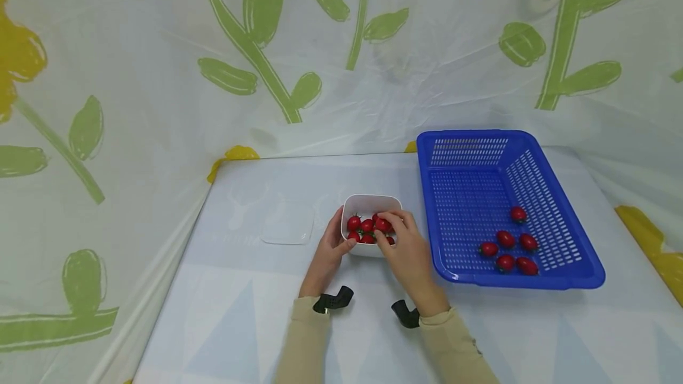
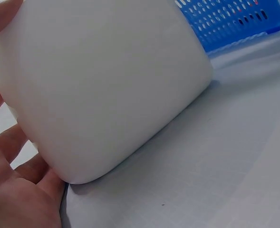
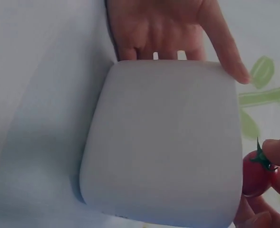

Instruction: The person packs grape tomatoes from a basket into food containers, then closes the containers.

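Observation:
A small white square container point(image 1: 368, 250) holding several red cherry tomatoes point(image 1: 354, 223) stands on the table. My left hand point(image 1: 325, 258) grips its left side, thumb over the rim and fingers against the outer wall. Over the right part of the container, my right hand point(image 1: 409, 256) pinches a cherry tomato point(image 3: 256, 176) with a green stem, level with the rim. The container's wall point(image 2: 106, 85) fills much of the left wrist view. In the right wrist view that wall hides part of the right hand's fingers.
To the right sits a blue perforated basket point(image 1: 427, 206) with several cherry tomatoes point(image 1: 505, 262) in its near right part. A clear, flat lid-like piece point(image 1: 288, 229) lies left of the container. Behind the table hangs a floral-patterned sheet point(image 1: 427, 93).

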### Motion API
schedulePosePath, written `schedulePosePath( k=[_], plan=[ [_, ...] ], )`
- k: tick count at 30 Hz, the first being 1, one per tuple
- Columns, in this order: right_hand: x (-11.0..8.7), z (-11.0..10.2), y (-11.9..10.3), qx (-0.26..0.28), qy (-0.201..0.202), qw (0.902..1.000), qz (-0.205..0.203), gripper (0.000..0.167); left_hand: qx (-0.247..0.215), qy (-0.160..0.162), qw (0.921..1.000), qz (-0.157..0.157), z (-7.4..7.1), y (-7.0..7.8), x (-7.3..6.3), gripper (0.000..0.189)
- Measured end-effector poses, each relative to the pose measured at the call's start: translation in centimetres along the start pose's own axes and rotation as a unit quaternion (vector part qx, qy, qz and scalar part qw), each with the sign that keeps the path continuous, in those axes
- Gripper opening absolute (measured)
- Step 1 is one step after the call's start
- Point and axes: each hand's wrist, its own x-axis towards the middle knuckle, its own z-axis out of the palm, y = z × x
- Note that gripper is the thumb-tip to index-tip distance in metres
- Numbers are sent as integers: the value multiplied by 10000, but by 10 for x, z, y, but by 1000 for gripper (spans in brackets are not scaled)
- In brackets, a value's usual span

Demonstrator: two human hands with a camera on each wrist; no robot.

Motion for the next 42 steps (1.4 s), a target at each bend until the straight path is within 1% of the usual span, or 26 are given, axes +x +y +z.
schedulePosePath(
  k=[4,7,11,16,21,24,30,37,42],
  plan=[
    [-2,2,2,-267,19,9996,-42,34,45,-88,9999,65,2,6,-1,68],
    [-4,5,4,-457,-59,9989,-63,34,121,-173,9997,112,4,12,-2,68],
    [-6,8,5,-472,-143,9988,-16,35,328,-220,9992,101,5,17,-4,69],
    [-5,9,5,-455,-146,9988,44,34,450,-193,9988,75,5,19,-4,70],
    [-4,8,3,-547,-293,9979,187,32,368,-183,9991,56,5,18,-5,68],
    [-4,7,2,-552,-332,9977,202,30,357,-186,9992,65,5,17,-4,67],
    [-4,7,1,-471,-271,9985,71,28,337,-129,9993,89,6,18,-4,67],
    [-8,9,4,-200,-334,9992,30,28,323,-91,9994,-91,5,19,-8,68],
    [-9,7,2,25,-286,9995,-141,28,261,-105,9996,-6,6,19,-6,68]
  ],
)
